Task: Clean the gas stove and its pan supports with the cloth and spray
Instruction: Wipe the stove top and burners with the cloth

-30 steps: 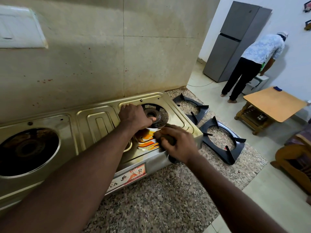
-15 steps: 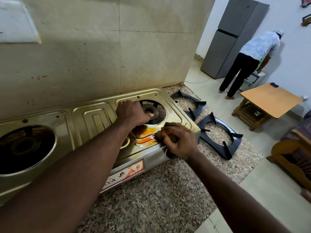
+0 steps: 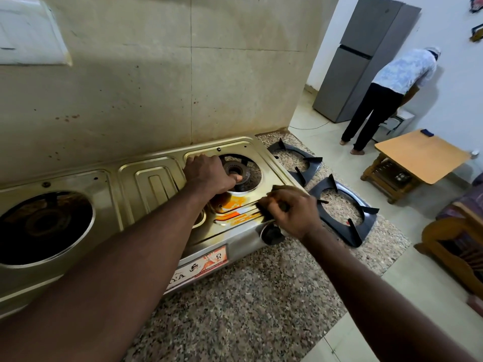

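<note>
The steel gas stove (image 3: 146, 178) lies on a granite counter with its pan supports off. My left hand (image 3: 206, 173) is curled over the left rim of the right burner opening (image 3: 243, 171), thumb pointing at the burner. My right hand (image 3: 290, 212) grips a dark cloth (image 3: 265, 203) and presses it on the stove's front right strip, beside an orange stain (image 3: 232, 205). Two black pan supports (image 3: 312, 160) (image 3: 368, 223) lie on the counter to the right of the stove. No spray bottle is in view.
A black knob (image 3: 270, 235) sits on the stove front under my right hand. The left burner opening (image 3: 44, 226) is dark and grimy. Beyond the counter edge, a person (image 3: 386, 100) bends beside a grey fridge (image 3: 360, 61), near a wooden table (image 3: 420, 155) and chair (image 3: 454, 246).
My right hand with the cloth has shifted slightly to the right along the stained front strip. My left hand has stayed on the burner rim.
</note>
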